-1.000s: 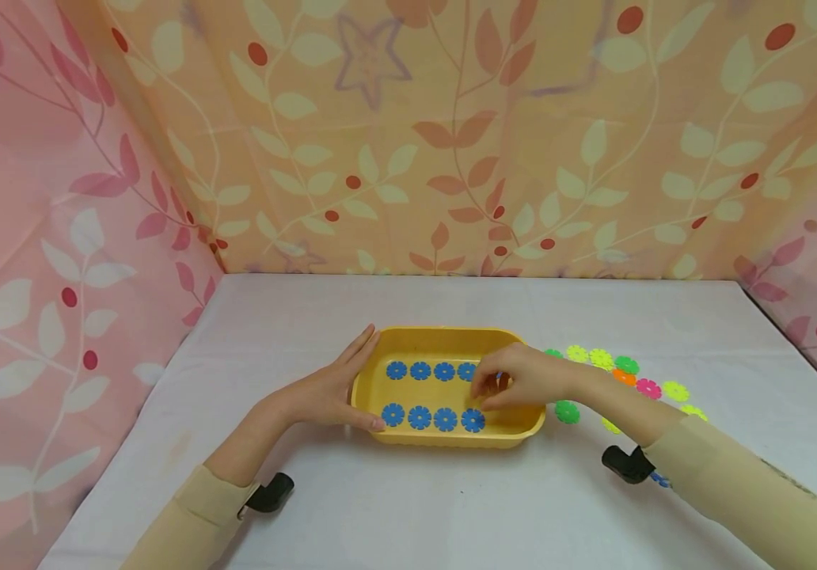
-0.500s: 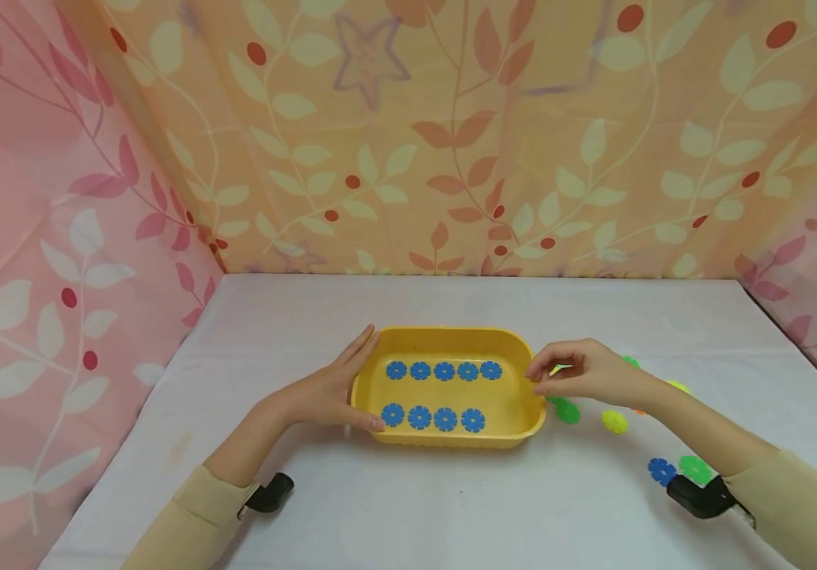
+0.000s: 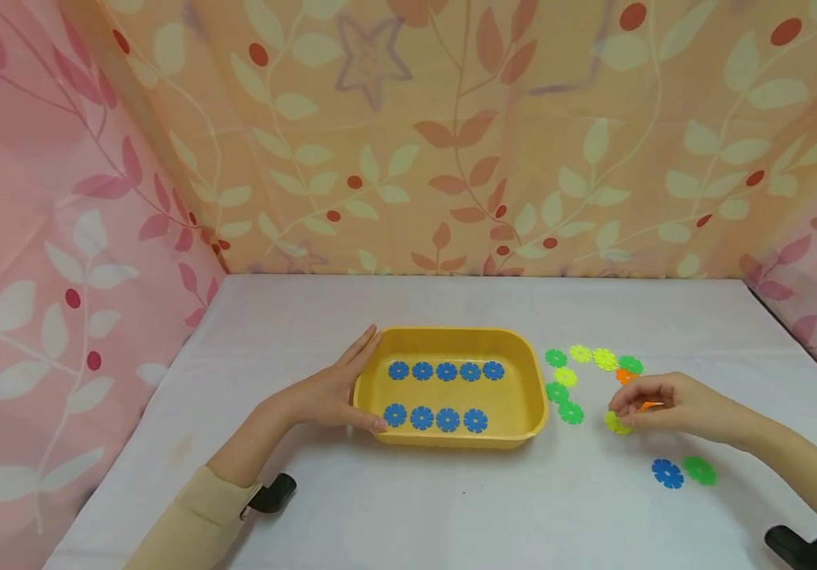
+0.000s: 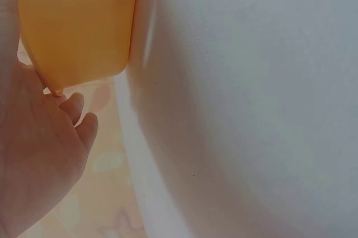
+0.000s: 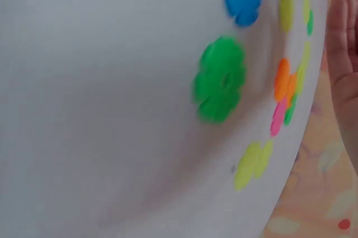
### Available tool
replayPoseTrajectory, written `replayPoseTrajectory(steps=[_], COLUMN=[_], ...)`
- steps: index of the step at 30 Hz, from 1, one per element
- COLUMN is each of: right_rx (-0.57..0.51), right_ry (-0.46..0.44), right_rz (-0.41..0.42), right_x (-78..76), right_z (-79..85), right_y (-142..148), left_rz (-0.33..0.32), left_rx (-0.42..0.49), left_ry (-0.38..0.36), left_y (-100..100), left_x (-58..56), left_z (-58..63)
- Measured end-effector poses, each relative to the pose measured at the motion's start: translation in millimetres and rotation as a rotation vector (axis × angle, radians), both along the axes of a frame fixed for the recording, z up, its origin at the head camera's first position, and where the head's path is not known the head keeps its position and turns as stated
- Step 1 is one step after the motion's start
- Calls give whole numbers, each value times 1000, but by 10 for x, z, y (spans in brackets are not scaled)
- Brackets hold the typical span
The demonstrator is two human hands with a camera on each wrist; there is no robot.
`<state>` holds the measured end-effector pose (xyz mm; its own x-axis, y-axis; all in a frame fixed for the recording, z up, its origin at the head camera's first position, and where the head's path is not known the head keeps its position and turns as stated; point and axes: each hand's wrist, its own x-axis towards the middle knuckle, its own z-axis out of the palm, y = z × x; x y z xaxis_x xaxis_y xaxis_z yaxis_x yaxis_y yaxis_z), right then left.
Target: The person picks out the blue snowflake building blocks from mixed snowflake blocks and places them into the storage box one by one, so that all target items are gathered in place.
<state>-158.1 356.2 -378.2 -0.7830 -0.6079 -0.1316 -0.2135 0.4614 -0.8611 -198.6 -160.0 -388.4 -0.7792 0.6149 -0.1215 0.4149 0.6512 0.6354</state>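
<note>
My left hand (image 3: 326,393) holds the left end of a yellow plastic tray (image 3: 451,442), its thumb over the front rim; the left wrist view shows fingers (image 4: 84,129) by the tray's outer wall. Inside, notched blue plastic discs lie in two rows, a back row (image 3: 446,371) and a shorter front row (image 3: 447,419). My right hand (image 3: 682,408) hovers right of the tray, fingers loosely bent, with nothing visible in it. A yellow disc (image 3: 618,424) lies under its fingertips. Nearer me lie a blue disc (image 3: 667,473) and a green disc (image 3: 700,471).
Loose green (image 3: 571,412), yellow (image 3: 604,359) and orange (image 3: 625,375) discs lie scattered on the white tabletop (image 3: 408,507) right of the tray. A pink disc (image 5: 278,116) shows in the right wrist view. Floral cloth (image 3: 444,142) hangs behind and at both sides.
My right hand has left the tray and moved right over the loose discs. A fifth blue disc in the back row is uncovered. The left hand and tray have stayed put.
</note>
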Motion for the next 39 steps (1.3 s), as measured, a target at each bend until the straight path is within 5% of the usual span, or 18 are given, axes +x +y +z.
replayPoseTrajectory(steps=[7, 20, 33, 39], right_rx=[130, 129, 157, 150], right_ry=[52, 237, 539, 552], right_rz=[87, 141, -1, -36], right_x=[95, 351, 338, 331], right_z=[-177, -260, -388, -383], right_y=[294, 479, 162, -23], left_rz=[-1, 8, -2, -7], left_rx=[2, -16, -14, -12], left_ry=[11, 4, 22, 15], left_y=[-25, -12, -18, -19], left_x=[-21, -24, -18, -10], left_z=[-36, -37, -35, -21])
